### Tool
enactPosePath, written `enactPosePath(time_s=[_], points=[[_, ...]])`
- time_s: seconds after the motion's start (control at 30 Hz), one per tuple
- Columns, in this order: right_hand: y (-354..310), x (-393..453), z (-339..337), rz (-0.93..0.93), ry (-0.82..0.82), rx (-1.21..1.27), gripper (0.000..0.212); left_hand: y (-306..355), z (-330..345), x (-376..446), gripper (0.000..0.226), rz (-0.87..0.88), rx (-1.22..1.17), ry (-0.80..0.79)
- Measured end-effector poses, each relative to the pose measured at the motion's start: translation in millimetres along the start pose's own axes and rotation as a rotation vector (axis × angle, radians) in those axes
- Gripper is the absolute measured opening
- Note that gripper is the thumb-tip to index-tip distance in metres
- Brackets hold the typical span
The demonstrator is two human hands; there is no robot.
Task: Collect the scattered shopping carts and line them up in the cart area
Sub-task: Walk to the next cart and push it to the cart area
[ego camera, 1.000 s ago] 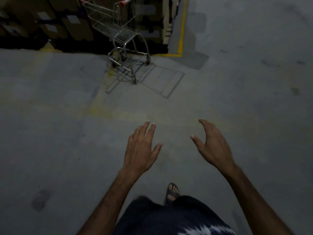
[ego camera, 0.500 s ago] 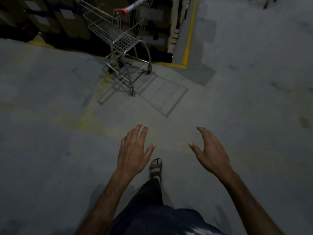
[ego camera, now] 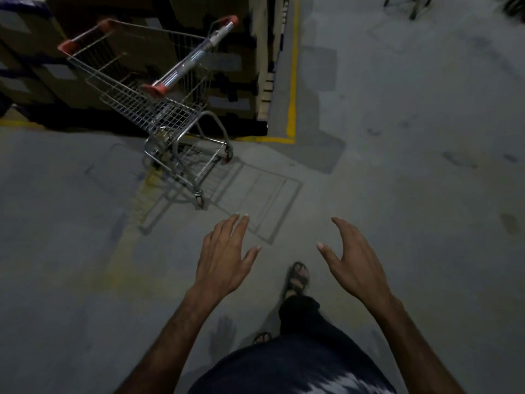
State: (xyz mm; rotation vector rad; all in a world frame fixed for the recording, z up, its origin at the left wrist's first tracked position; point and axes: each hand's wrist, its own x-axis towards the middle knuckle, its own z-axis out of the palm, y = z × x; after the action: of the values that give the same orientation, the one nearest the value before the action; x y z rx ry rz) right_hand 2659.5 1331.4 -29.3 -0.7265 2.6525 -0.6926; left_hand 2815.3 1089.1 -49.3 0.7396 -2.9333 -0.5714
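The shopping cart (ego camera: pixel 159 109) now looks larger and sits lower in the head view than it did a second ago, so the person has walked closer to it. Its handle (ego camera: pixel 193 56), a metal bar with red caps at both ends, is now fully visible and it points toward the person at an angle. The cart stands on the concrete floor (ego camera: pixel 397 194), just beside a dark stack of boxes (ego camera: pixel 42 38) and near a yellow painted line (ego camera: pixel 292 81). Its shadow falls on the floor between the cart and the hands.

The left hand (ego camera: pixel 224 257) and the right hand (ego camera: pixel 355 260) are both stretched forward, with the fingers spread and relaxed, and they hold nothing. They remain well apart from the cart; only the distance has become shorter. One sandalled foot (ego camera: pixel 297 277) is stepping forward between the two arms.

For the task, I judge this means the approach is almost finished but the grasp has not begun. The next move probably asks for one or two more steps and then both hands on the handle. At the top right edge, part of another metal frame (ego camera: pixel 409 4) appears, maybe a second cart, but I cannot tell for sure.
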Motion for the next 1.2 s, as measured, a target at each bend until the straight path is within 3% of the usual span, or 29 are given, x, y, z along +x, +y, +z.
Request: enactPosePath(time_s=[0.3,0.53,0.73,0.9,1.07,1.2], points=[[-22,234,-21,-0.145,-0.071,0.016,0.073,-13,-9,189,0.075,-0.077,0.005,0.029],[-93,421,-47,-0.399,-0.166,-0.058,0.071,-26,-59,309,0.069,-0.219,-0.042,0.232],[-129,511,-32,-0.502,-0.246,-0.045,0.070,-57,-59,358,0.070,-0.410,-0.081,0.257],[-150,575,-9,-0.566,-0.335,-0.091,0.070,-88,-61,413,0.070,-0.464,-0.103,0.294],[-196,647,-13,-0.634,-0.341,-0.139,0.072,-126,-84,479,0.061,-0.511,-0.183,0.475],[-238,711,-11,-0.695,-0.333,-0.164,0.076,-160,-102,525,0.051,-0.484,-0.108,0.619]])
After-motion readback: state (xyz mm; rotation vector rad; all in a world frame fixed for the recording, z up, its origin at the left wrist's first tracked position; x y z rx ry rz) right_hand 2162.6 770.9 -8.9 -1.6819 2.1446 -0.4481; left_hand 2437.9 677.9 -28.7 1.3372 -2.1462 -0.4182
